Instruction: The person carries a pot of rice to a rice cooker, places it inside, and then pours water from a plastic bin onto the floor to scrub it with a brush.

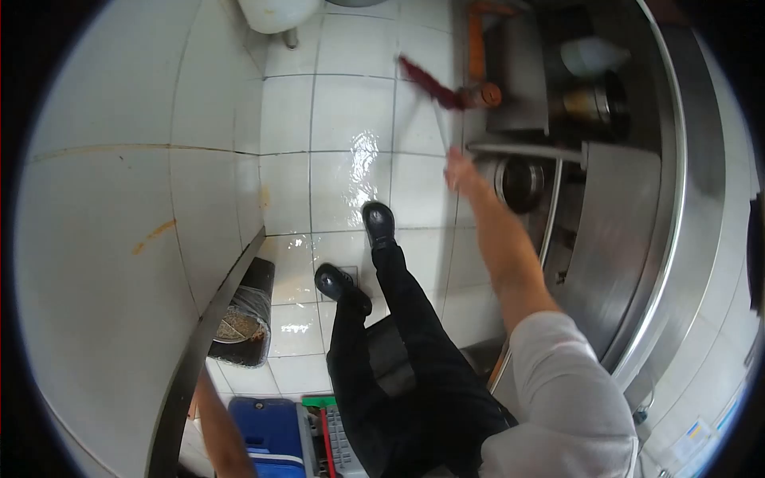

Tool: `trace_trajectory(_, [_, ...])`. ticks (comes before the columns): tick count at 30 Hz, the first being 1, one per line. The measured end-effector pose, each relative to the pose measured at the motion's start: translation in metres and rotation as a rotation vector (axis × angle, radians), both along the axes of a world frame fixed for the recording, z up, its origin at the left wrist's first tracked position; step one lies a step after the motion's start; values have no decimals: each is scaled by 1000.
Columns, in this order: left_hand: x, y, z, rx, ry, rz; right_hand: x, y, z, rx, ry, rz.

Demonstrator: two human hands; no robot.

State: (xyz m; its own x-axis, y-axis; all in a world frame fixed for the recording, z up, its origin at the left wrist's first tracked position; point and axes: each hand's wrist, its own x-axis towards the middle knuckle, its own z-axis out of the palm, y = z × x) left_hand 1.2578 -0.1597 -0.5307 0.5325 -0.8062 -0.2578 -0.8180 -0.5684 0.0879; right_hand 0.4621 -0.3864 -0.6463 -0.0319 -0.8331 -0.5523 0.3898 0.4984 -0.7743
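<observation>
My right hand [460,170] is closed around the thin pale pole [441,127] of a long-handled floor tool. Its narrow dark red head [430,82] is on or close to the white tiles, next to an orange-capped container [488,95]; blur hides whether it is a mop or a broom. Of my left arm, the forearm [219,430] shows at the lower left. The hand itself is hidden near the dark edge of the tiled surface, so its fingers and anything in them cannot be seen.
Wet, shiny tiles [351,187] lie around my black shoes [378,223]. A lined bin [255,319] stands at the left, a blue container [267,434] below it. A steel counter [617,247] and shelves with pots [522,183] line the right. A white basin-like fixture [279,14] juts in above.
</observation>
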Motion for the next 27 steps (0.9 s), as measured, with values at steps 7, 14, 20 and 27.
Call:
trace_trajectory(7, [-178,69,-22,-169,1333,1330,-13,-1,230,812,67,181])
trace_trajectory(14, [-148,88,-95,-690,1388,1608,36,-238,132,420,356,170])
trace_trajectory(20, [-151,83,-101,-827,1533,1802,123,-223,-20,46,874,672])
trace_trajectory(27, [-192,29,-124,-1111,1398,2005,114,-41,217,654,196,640])
